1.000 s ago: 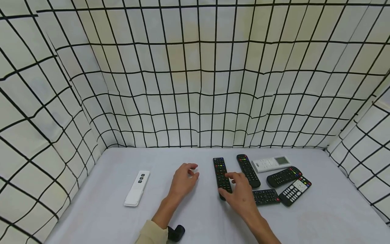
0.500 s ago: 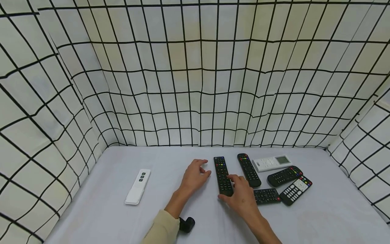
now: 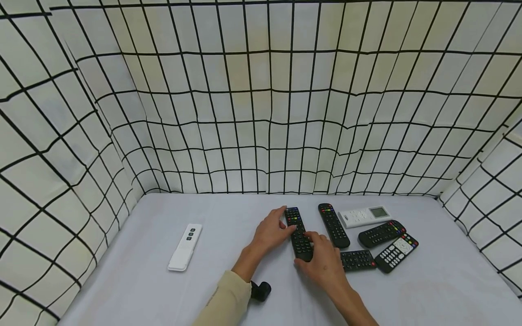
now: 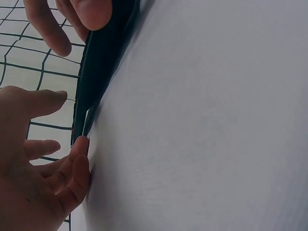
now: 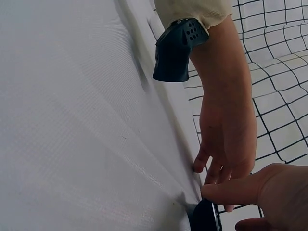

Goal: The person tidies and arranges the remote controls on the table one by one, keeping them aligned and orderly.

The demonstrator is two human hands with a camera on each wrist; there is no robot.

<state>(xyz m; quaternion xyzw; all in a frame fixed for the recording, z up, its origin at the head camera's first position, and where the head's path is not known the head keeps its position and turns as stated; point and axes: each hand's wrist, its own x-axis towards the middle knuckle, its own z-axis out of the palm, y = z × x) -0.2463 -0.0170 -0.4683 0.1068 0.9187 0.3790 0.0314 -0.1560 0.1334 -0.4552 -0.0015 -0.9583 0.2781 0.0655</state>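
A long black remote control [image 3: 301, 245] with rows of small buttons lies on the white-covered table, between the two hands. My right hand [image 3: 325, 267] holds its near end, thumb on the left edge and fingers along the right. At the far end, my left hand [image 3: 270, 232] has its fingertips right at the remote's left side, with the thumb reaching over the buttons. In the left wrist view, the left fingers [image 4: 79, 166] meet the end of the dark remote [image 4: 102, 60] while the thumb stands apart from it. The right wrist view shows my right thumb [image 5: 231, 191] against the remote's rounded end [image 5: 204, 216].
To the right lie several remotes: a black one [image 3: 334, 226], a white one with a screen [image 3: 363, 217], and other black ones [image 3: 381, 233]. A white remote [image 3: 185, 247] lies alone at left. Black grid netting [image 3: 269, 104] over white cloth borders the table.
My left hand has moved right and slightly away from me, from beside the black remote up to its far end. My right hand has stayed at the near end.
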